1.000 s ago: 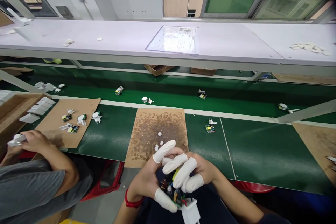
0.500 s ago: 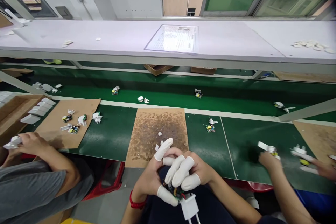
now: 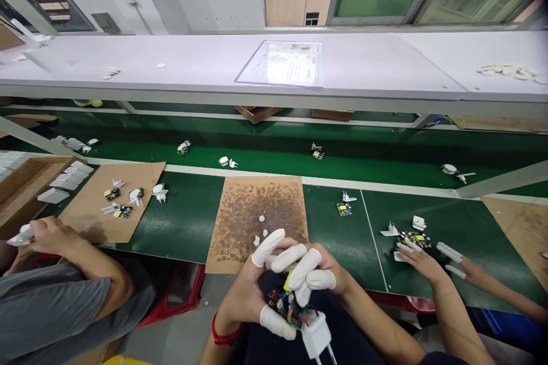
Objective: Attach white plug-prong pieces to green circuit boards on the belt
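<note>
Near my lap, a small circuit board [image 3: 285,302] with a yellow block and dark components is held between my two hands. A white plug piece [image 3: 315,335] with two prongs hangs from its lower end, joined near a red wire. My left hand [image 3: 252,291], in white finger cots and a red wristband, grips the board along its left side. From above and the right, the closed fingers of my right hand [image 3: 314,268] press at the board, partly hiding it. A small white shape under those fingertips cannot be made out.
A stained brown board [image 3: 257,199] with small white lumps lies ahead. Circuit boards with plugs [image 3: 345,208] rest on the green table and on the green belt [image 3: 274,159] behind. Co-workers' hands [image 3: 422,265] work at the right, and another person's hand [image 3: 49,234] at the left.
My right fingers have shifted, exposing more of the board and its yellow block; the plug tilts slightly. Belt items have slid left. The right co-worker's pieces now lie on the table.
</note>
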Action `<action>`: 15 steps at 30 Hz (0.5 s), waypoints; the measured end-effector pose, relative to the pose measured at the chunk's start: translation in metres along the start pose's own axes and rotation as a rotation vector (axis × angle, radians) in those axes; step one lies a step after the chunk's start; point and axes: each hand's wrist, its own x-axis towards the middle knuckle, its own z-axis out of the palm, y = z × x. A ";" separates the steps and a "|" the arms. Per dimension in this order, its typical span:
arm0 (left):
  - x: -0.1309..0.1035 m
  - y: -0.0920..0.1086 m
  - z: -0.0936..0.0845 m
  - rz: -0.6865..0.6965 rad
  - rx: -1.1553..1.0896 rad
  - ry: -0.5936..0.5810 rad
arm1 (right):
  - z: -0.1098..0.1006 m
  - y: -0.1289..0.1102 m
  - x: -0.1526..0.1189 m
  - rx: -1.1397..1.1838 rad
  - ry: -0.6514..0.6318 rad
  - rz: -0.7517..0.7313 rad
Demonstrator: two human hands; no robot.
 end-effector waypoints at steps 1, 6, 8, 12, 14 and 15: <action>0.000 0.004 -0.002 0.008 0.066 0.010 | 0.019 0.001 0.005 0.025 -0.028 -0.032; 0.003 0.020 -0.012 0.126 0.613 0.100 | 0.078 -0.006 0.028 0.233 -0.162 -0.329; 0.005 0.024 -0.012 0.132 0.741 0.089 | 0.080 -0.012 0.029 0.312 -0.175 -0.474; 0.007 0.030 -0.009 0.128 0.774 0.046 | 0.078 -0.017 0.024 0.365 -0.158 -0.557; 0.008 0.031 -0.011 0.062 0.764 0.046 | 0.081 -0.014 0.023 0.362 -0.128 -0.517; 0.008 0.029 -0.013 0.018 0.740 0.052 | 0.084 -0.010 0.024 0.342 -0.118 -0.458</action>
